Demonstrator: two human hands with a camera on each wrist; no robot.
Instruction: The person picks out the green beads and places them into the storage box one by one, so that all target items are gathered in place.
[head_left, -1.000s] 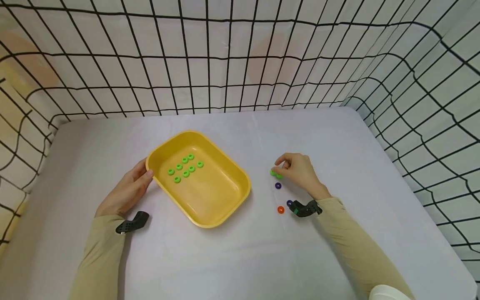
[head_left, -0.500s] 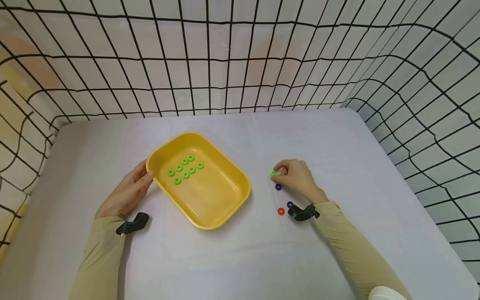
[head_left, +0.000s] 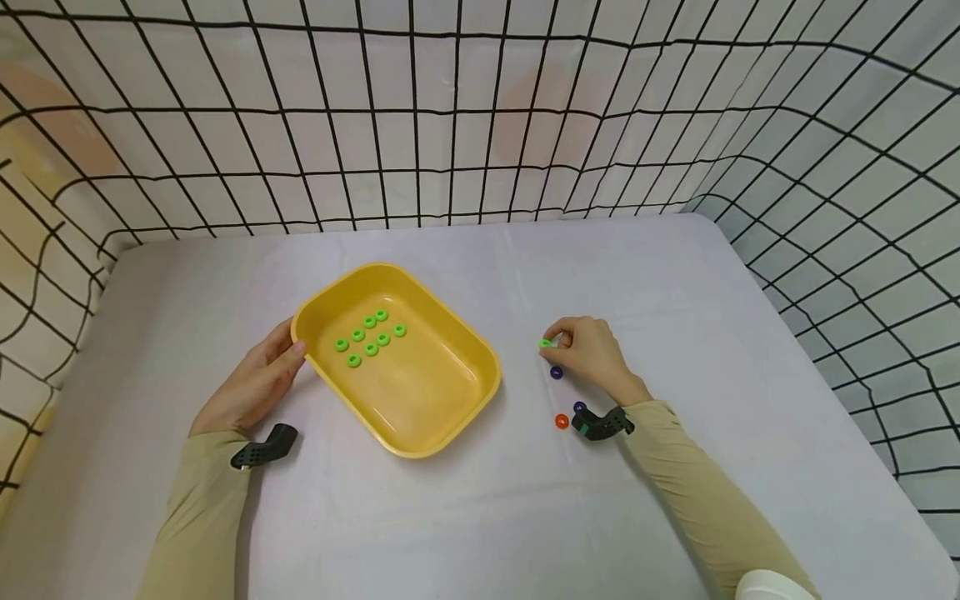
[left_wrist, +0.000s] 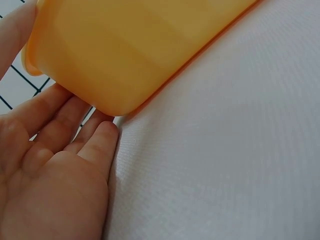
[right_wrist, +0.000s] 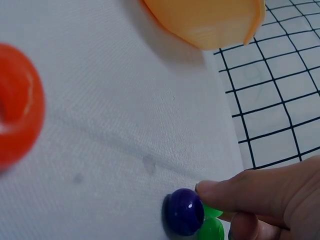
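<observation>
At the left corner of a yellow tray (head_left: pixel 457 408), my left hand (head_left: pixel 250 385) holds the rim, thumb over the edge and fingers against the outer wall. Several green beads (head_left: pixel 371 349) lie inside the tray, towards its left half. To the tray's right, my right hand (head_left: pixel 592 354) pinches a green bead (head_left: pixel 545 343) between thumb and finger, low over the table. Another green bead (right_wrist: pixel 211 230) shows below it in the right wrist view. A purple bead (right_wrist: pixel 184 212) sits right beside the thumb tip.
Nearer the right wrist lie an orange-red bead (head_left: pixel 562 422) and a second purple bead (head_left: pixel 580 407), partly behind the wrist camera (head_left: pixel 602 423). White cloth covers the table (head_left: pixel 450 525). Black wire mesh (head_left: pixel 420 117) stands along its back and both sides.
My right hand has shifted slightly left and down, and its fingertips have come together around a green bead. The left hand and the tray stay as they were.
</observation>
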